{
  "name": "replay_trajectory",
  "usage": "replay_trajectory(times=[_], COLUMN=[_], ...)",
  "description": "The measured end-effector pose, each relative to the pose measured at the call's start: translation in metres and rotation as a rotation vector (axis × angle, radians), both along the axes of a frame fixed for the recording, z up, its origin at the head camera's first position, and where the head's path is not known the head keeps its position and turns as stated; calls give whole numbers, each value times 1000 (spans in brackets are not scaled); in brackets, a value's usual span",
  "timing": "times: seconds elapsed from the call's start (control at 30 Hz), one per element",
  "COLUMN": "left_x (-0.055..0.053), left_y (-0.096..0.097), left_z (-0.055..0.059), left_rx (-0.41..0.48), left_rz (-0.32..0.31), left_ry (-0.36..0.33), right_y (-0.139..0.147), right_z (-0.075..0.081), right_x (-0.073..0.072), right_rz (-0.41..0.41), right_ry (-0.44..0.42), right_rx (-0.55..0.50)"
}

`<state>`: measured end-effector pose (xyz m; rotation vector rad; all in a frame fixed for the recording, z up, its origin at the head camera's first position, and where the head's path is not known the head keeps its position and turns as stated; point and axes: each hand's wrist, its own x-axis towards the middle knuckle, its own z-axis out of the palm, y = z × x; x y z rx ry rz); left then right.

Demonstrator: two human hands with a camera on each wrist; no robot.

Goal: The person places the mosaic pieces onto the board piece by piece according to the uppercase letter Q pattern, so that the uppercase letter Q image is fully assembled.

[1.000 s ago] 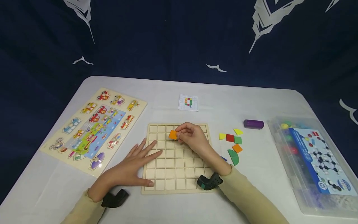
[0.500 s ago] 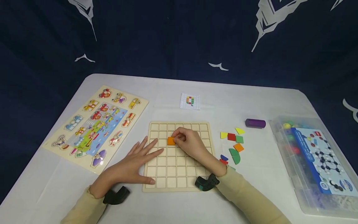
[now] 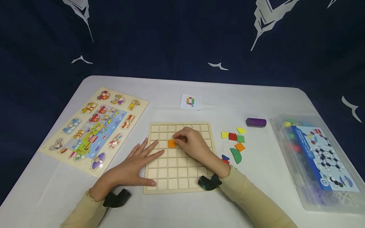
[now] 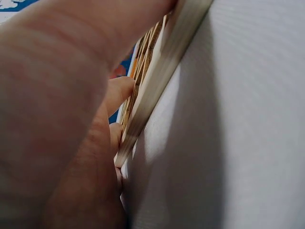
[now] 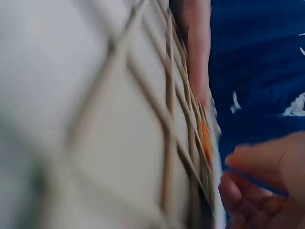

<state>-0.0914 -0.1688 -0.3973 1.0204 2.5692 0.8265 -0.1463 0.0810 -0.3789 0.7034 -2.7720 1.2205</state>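
An orange square tile [image 3: 172, 143] lies in a cell of the wooden grid board [image 3: 168, 183], towards its upper left. My right hand [image 3: 194, 144] is over the board, with its bent fingertips at the tile's right edge. In the right wrist view the thumb and fingers [image 5: 259, 157] are slightly apart, with the tile not between them. My left hand [image 3: 134, 166] rests spread on the board's left edge, its fingertips and thumb on the board. The left wrist view shows the board's side edge [image 4: 157, 86] beyond that hand.
Loose tiles, among them a red square [image 3: 232, 136] and an orange square [image 3: 240, 147], lie right of the board. A pattern card [image 3: 190, 102] is behind it. A picture puzzle [image 3: 97, 126] stands left; a purple cylinder [image 3: 256, 122] and a clear plastic case [image 3: 302, 177] are at right.
My right hand has lowered the orange tile from a tilted pinch down flat into a cell of the board. The left hand has stayed on the board's edge.
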Motion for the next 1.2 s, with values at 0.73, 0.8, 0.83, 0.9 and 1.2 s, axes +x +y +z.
replay_trajectory(times=[0.73, 0.8, 0.83, 0.9, 1.2], left_x=[0, 0, 0, 0, -1], left_y=[1, 1, 1, 1, 1], left_z=[-1, -1, -1, -2, 0], left_rx=[9, 9, 8, 6, 1], left_rz=[8, 9, 9, 9, 4], left_ry=[13, 13, 13, 13, 11], right_y=[176, 174, 175, 174, 163], right_z=[-6, -3, -5, -9, -15], right_x=[47, 51, 51, 51, 48], right_rz=[-580, -600, -608, -620, -602], right_ry=[-145, -141, -135, -121, -18], right_rx=[43, 61, 66, 73, 145])
